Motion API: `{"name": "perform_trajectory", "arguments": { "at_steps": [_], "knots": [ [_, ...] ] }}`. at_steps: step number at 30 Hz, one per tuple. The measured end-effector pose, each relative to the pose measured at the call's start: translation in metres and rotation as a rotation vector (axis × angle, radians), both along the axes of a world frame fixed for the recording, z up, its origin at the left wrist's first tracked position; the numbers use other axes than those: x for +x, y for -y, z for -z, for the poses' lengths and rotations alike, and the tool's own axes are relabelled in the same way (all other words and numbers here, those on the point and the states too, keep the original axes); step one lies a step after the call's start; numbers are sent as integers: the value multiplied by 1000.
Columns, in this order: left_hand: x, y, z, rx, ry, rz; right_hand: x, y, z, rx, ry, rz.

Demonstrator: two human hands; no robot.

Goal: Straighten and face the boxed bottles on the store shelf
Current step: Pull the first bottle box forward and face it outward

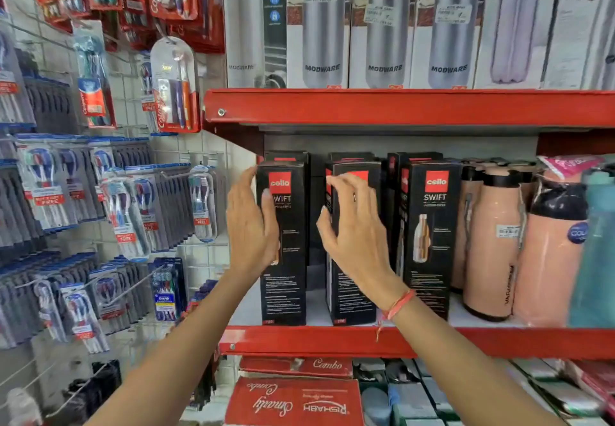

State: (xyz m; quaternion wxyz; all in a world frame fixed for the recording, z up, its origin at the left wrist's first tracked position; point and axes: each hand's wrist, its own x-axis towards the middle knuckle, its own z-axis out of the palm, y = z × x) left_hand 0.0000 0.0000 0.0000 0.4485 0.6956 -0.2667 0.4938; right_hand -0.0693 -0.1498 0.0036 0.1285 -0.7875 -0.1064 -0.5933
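While the left hand point(251, 222) lies flat, fingers together, against the left box point(283, 242), the right hand point(352, 226) curls over the middle box point(354, 242), fingers spread; whether it truly grips, I cannot tell. Judged from this, facing is under way. Next: square both fronts to the shelf lip point(416, 340) at six o'clock. Gaps between boxes leave sideways room; the right box point(431, 236) and flasks point(492, 242) crowd three o'clock.

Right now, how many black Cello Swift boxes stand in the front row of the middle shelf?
3: left box under the left hand, middle box under the right hand, right box untouched. More stand behind, partly hidden.
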Motion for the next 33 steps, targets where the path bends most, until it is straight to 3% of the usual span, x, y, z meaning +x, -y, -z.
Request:
{"name": "perform_trajectory", "arguments": {
  "at_steps": [4, 8, 13, 18, 23, 26, 33],
  "knots": [
    [36, -2, 31, -196, -367, 140, 31, -23, 41, 117, -193, -51],
    [62, -1, 59, -281, -749, 410, 59, -46, 91, 210, -425, -56],
    [76, -8, 79, -230, -995, 581, 72, -64, 121, 279, -552, -7],
    [73, -25, 64, -128, -959, 601, 74, -58, 95, 257, -553, -92],
    [39, -48, 42, -42, -822, 643, 51, -34, 60, 193, -618, -376],
    [17, -61, 36, -5, -740, 678, 34, -20, 46, 163, -751, -525],
    [3, -57, 37, 39, -574, 603, 48, -13, 28, 190, -878, -557]
  ]
}}
